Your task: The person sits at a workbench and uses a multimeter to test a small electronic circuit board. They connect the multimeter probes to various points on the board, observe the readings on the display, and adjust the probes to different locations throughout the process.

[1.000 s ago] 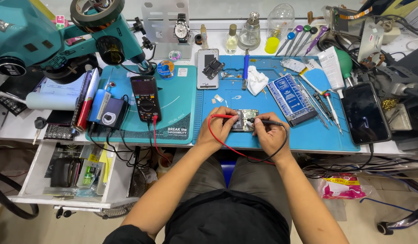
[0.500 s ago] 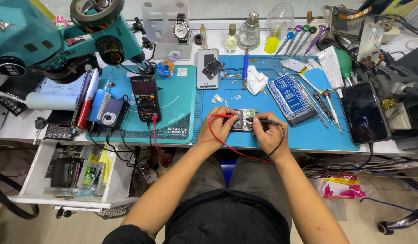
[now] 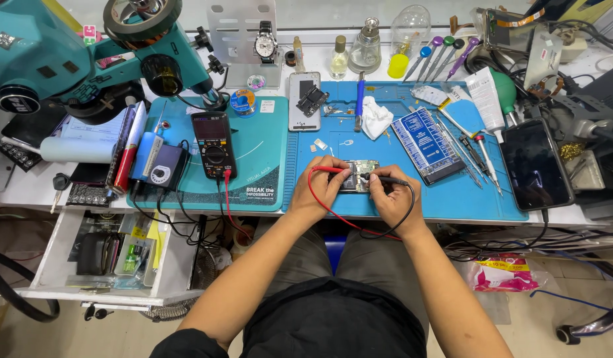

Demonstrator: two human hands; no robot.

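Fingers of the left hand (image 3: pixel 321 187) pinch a red multimeter probe (image 3: pixel 329 170); the right hand (image 3: pixel 391 196) pinches a black probe (image 3: pixel 388 179). Both tips meet a small green circuit board (image 3: pixel 359 176) near the blue bench mat's (image 3: pixel 445 192) front edge.

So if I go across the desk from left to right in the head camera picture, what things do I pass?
Microscope → multimeter → left hand → circuit board → right hand → blue card → black phone.
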